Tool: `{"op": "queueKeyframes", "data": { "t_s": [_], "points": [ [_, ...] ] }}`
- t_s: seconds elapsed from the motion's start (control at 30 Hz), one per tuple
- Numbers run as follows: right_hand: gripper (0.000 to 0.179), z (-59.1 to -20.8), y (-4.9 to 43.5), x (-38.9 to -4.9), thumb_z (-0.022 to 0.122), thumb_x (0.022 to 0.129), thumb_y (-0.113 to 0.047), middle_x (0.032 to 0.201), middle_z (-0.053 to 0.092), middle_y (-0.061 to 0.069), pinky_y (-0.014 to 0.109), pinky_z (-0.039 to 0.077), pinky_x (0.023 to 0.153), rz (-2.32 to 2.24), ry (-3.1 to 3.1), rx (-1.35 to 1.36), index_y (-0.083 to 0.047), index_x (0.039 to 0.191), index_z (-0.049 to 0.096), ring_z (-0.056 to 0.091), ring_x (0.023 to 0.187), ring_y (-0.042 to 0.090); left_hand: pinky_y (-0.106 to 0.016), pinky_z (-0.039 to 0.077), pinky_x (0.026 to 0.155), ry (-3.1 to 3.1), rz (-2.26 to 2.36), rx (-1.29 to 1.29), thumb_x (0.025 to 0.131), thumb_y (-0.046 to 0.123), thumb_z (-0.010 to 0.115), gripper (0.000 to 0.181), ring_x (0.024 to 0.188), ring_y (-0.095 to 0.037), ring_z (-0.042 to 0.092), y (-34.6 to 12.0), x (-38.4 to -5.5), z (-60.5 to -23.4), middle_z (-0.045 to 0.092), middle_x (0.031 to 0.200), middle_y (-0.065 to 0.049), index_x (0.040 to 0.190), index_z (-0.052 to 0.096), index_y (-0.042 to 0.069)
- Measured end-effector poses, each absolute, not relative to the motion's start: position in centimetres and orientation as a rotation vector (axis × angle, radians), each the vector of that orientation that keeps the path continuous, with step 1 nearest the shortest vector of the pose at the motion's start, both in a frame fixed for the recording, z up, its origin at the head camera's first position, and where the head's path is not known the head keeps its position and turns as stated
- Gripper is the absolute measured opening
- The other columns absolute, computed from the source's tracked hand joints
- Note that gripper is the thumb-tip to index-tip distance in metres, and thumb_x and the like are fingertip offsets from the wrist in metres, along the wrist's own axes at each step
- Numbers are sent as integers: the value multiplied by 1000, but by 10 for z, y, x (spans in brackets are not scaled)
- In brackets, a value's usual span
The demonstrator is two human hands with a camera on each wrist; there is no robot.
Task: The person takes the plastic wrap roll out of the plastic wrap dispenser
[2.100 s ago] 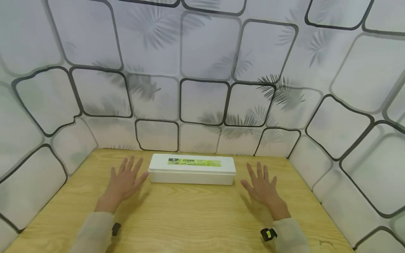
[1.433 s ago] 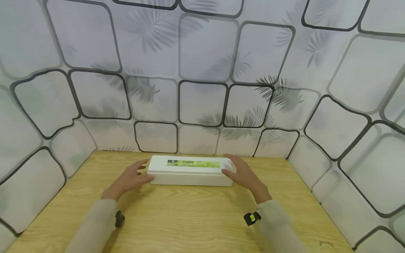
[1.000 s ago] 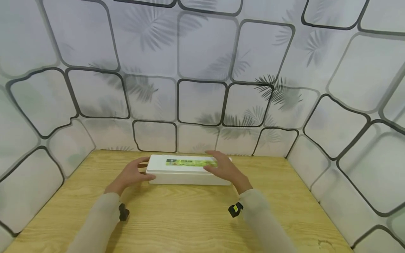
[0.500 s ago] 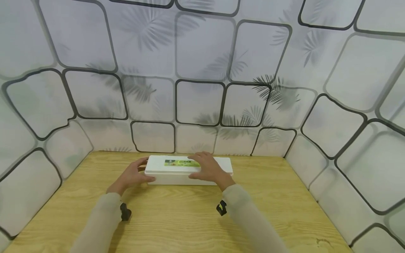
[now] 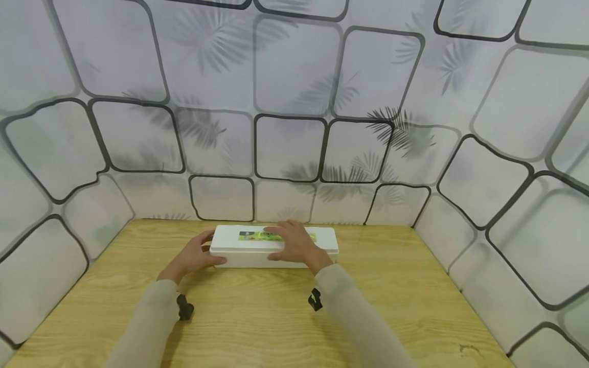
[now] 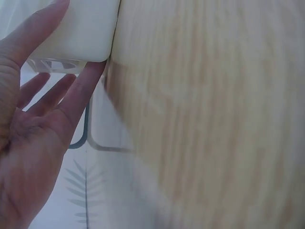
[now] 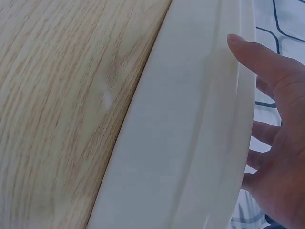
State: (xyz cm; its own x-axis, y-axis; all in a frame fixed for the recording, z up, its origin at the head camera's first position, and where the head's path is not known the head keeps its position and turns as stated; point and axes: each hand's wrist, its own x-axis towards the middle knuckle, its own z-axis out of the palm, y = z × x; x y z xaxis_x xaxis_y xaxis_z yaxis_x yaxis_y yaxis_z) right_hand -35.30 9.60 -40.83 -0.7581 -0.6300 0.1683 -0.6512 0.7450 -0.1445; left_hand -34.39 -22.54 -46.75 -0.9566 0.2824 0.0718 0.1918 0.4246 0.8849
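A long white lidded plastic box with a green label lies crosswise at the far side of the table. My left hand holds its left end, thumb on the front wall and fingers round the end. In the left wrist view those fingers meet the box's end near its bottom edge. Reaching over the lid, my right hand has its thumb at the front by the lid's rim and its fingers across the top, covering part of the label. The lid sits on the box.
Under the box is a light wood-grain table. Pale patterned cloth rises behind it and along both sides. Small dark wrist cameras sit at both cuffs.
Both hands came in from beside the box. The left took hold of its left end; the right moved leftward over the lid to near the middle. The box stays about where it was.
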Motion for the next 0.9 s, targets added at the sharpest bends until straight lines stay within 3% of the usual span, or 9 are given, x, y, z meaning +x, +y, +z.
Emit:
{"op": "queueKeyframes", "data": {
  "t_s": [0.47,0.9],
  "points": [
    [70,-414,98,-355,78,90,-46,160,46,12,64,35,115,307,-2870,1020,-29,153,51,45,145,39,-56,51,106,2521,1576,409,88,17,84,103,142,-57,43,-226,-336,-465,30,161,-38,164,16,0],
    [66,-416,102,-355,76,92,-43,162,44,15,66,31,116,393,-2843,1071,-26,152,54,43,145,42,-49,55,101,2509,1545,344,89,19,83,107,141,-56,44,-225,-337,-466,27,162,-38,166,10,5]
  ]
}}
